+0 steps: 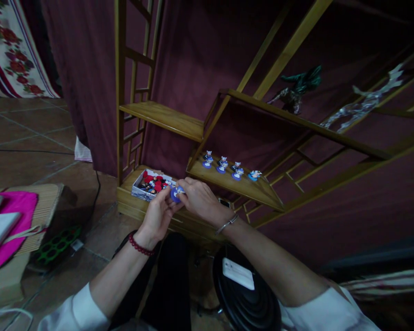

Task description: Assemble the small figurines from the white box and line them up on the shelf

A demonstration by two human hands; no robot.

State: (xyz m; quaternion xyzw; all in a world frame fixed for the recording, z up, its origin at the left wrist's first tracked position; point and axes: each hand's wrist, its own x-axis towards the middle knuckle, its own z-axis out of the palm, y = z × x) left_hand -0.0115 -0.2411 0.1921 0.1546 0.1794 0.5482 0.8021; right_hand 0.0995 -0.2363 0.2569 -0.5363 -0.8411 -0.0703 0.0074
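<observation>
Between my two hands is a small figurine (pixel 175 193) with a round purple base. My left hand (pixel 158 215) grips it from the left, and my right hand (pixel 200 197) has its fingers closed on it from the right. Just behind my left hand, an open box (pixel 143 193) holds several small red, black and white figurines (pixel 156 183). On the shelf (pixel 207 173) to the right stand several figurines in rows, among them one on a purple base (pixel 222 168) and one on a light blue base (pixel 254 175).
A green figure (pixel 301 89) and a clear crystal-like sculpture (pixel 364 103) stand on the upper right shelf. A black round stool (pixel 262 305) bears a white flat object (pixel 238 273). At left, a low table (pixel 50 202) carries a pink cloth (pixel 24 207).
</observation>
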